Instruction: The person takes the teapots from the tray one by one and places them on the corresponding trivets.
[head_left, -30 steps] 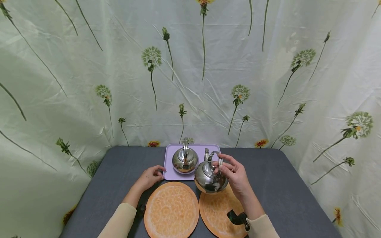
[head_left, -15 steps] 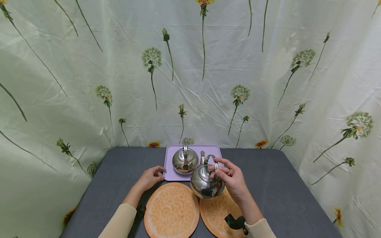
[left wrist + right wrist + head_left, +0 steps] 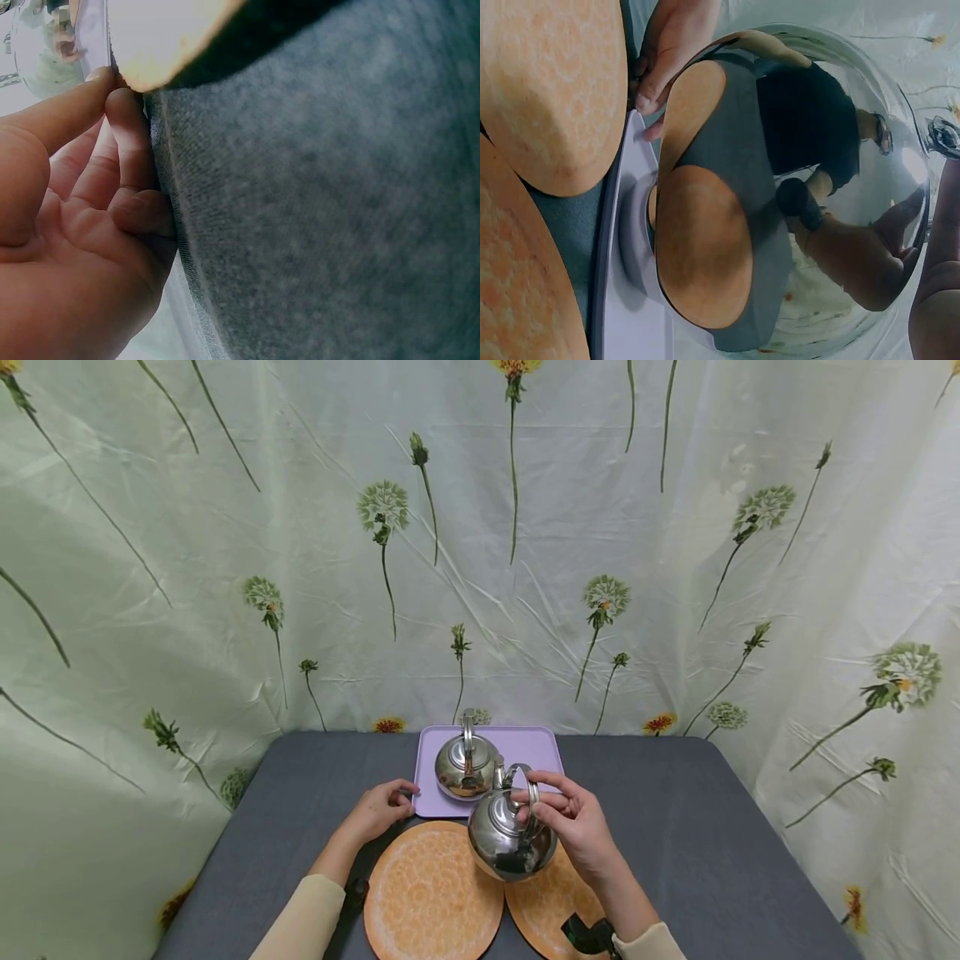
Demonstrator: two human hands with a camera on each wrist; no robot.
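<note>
My right hand (image 3: 581, 827) grips the upright loop handle of a shiny steel kettle (image 3: 508, 843), holding it between the tray and the orange mats. In the right wrist view the round kettle body (image 3: 705, 247) fills the middle and mirrors the scene. A second steel kettle (image 3: 456, 768) stands on the left part of a lilac tray (image 3: 532, 739). With thumb and fingers my left hand (image 3: 375, 810) pinches the tray's near left corner. The left wrist view shows the left hand (image 3: 82, 180) close up, other fingers curled below the thumb.
Two round orange mats (image 3: 431, 893) lie side by side in front of the tray; the held kettle overlaps both, and the right mat (image 3: 558, 910) is partly hidden. A dark grey cloth (image 3: 697, 843) covers the table. Behind hangs a flowered curtain (image 3: 525, 635).
My right hand has brought its kettle to the left and nearer to me, from the tray's right side to in front of it. The left hand and the other kettle have stayed put.
</note>
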